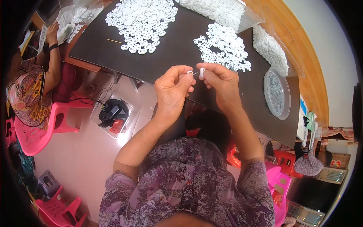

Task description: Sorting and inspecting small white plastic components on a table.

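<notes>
Above the near edge of the dark table (170, 47), both my hands are raised close together. My left hand (171, 92) pinches a small white plastic piece (190, 72) between thumb and fingers. A thin metal pin (195, 73) sticks out from it toward the right. In a pinch of its own, my right hand (225, 85) has a white oval piece (202, 72) turned on edge, facing the pin. Whether pin and oval piece touch, I cannot tell. Beyond my hands lie a pile of white two-holed oval pieces (141, 22) and a pile of smaller white pieces (223, 47).
A round clear tray (289, 94) of small metal parts stands at the right. Clear bags of white pieces (215, 11) lie at the back. A thin gold-coloured stick (114, 41) rests left. Another person (30, 87) sits at far left; a clear bin (130, 109) stands on the floor.
</notes>
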`<state>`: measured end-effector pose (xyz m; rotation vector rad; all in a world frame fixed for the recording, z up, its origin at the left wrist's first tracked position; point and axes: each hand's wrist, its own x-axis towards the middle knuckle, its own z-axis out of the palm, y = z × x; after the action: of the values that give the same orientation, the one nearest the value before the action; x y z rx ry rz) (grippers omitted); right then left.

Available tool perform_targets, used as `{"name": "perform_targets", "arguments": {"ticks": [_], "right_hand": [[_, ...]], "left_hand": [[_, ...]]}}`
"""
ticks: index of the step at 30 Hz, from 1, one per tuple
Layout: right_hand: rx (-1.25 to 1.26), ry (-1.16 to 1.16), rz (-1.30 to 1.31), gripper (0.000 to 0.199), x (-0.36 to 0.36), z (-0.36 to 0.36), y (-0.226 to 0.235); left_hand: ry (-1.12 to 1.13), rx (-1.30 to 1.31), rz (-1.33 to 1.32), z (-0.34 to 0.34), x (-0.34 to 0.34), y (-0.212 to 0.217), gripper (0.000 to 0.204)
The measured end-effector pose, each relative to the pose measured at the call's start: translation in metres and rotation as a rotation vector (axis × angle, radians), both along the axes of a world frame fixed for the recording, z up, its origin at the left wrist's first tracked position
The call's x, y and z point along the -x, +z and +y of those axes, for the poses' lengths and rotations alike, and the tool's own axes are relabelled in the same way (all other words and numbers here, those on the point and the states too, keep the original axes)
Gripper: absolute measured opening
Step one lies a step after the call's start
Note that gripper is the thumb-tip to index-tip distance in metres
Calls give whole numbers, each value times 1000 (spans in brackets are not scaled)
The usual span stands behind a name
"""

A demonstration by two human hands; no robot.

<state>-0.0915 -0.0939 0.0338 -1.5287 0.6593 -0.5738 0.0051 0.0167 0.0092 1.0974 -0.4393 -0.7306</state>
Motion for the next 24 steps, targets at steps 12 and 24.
{"name": "perform_targets", "arguments": {"ticks": [12,24], "right_hand": [[118,-20,-24,16,-4,5,-1],[414,-76,-12,12,-4,13,-10]], "left_hand": [[3,-8,-57,3,2,-4,15],[-1,-2,-74,-2,8,-5,16]]}}
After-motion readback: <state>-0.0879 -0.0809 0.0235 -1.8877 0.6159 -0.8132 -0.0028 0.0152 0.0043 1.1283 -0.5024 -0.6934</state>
